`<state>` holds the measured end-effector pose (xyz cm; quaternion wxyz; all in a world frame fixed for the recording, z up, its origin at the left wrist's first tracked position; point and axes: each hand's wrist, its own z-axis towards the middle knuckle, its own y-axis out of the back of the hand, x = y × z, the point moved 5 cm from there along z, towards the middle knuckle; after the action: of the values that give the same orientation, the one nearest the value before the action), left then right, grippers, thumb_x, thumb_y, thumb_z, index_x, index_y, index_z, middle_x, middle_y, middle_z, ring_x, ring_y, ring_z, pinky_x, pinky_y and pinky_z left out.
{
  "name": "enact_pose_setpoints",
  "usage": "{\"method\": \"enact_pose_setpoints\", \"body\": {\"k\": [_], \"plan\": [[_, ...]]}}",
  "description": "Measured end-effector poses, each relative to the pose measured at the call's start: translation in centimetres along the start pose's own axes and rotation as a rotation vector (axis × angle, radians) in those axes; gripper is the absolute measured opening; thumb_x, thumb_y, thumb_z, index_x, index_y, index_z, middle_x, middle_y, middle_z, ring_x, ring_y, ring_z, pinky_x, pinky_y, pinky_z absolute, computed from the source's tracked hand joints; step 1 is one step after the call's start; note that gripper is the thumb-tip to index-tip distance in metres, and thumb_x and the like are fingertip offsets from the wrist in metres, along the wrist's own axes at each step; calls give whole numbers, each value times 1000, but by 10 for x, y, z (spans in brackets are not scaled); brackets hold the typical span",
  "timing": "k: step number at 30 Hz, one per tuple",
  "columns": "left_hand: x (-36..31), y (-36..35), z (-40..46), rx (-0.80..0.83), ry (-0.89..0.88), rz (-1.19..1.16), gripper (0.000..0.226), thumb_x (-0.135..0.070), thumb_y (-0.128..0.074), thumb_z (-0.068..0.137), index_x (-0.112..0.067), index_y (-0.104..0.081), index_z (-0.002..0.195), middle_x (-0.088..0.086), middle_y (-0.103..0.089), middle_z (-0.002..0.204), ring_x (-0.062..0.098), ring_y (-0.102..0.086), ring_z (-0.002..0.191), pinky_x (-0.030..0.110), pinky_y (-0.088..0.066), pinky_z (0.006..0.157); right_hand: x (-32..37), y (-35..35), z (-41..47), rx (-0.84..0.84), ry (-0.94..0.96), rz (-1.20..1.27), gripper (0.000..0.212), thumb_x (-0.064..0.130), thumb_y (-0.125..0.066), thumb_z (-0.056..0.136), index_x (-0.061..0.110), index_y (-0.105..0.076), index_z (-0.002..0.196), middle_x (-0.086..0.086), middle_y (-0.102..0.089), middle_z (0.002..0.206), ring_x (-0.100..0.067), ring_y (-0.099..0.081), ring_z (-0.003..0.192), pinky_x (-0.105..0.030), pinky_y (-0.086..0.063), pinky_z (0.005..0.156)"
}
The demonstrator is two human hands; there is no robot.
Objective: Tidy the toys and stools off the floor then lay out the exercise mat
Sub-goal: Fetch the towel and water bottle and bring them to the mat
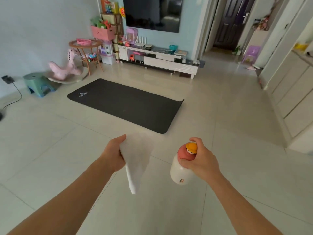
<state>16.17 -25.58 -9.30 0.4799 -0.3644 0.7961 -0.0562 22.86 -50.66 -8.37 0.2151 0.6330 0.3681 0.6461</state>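
A black exercise mat (125,104) lies flat and unrolled on the pale tiled floor in the middle of the room, ahead of me. My left hand (114,152) grips a white cloth (135,163) that hangs down from it. My right hand (199,158) holds a white bottle (180,173) with a pink top and a small yellow-hatted figure on the cap. Stacked green and blue stools (38,83) stand by the left wall. A pink rocking toy (65,67) sits beside them.
A round side table (84,44) and toy shelves (110,31) fill the far left corner. A low TV cabinet (159,61) runs along the back wall under a dark screen. A cable (15,95) trails on the floor at left. Cupboards line the right side.
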Motion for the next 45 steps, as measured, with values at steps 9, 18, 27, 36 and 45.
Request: {"method": "enact_pose_setpoints", "body": {"k": [9,18,27,36,45], "plan": [[-70,13,111,-89,-29,-61,23,-22,-43,97,-6,-58,103,9,-63,93,25,-59,86,36,-46,67,35,-52,136,59,22,-3,70,36,-76,67,34,-37,126,13,-51,100,-15,-50,89,-29,-43,81],[-171,42,261,-9,14,33,35,-24,-39,98,-4,-51,125,12,-61,106,26,-58,93,37,-46,70,87,-109,277,11,-93,9,73,33,-77,69,31,-36,129,14,-46,104,-12,-48,95,-36,-46,89],[-242,29,397,4,49,107,32,-23,-38,98,-7,-55,120,7,-63,99,23,-60,90,34,-45,68,104,-139,397,-112,-185,98,65,33,-77,70,29,-39,122,15,-47,96,-14,-50,91,-28,-46,77],[-264,-6,548,3,142,176,30,-23,-34,100,-11,-61,94,5,-70,83,20,-61,84,34,-44,68,63,-202,550,-58,-337,113,75,37,-77,69,30,-35,130,4,-54,119,-18,-54,103,-36,-51,84],[-229,0,696,50,332,129,45,-29,-35,99,-12,-40,140,11,-54,134,25,-58,111,37,-48,71,11,-266,636,-162,-480,157,79,32,-79,69,29,-33,133,4,-53,123,-13,-47,100,-33,-45,83]]}}
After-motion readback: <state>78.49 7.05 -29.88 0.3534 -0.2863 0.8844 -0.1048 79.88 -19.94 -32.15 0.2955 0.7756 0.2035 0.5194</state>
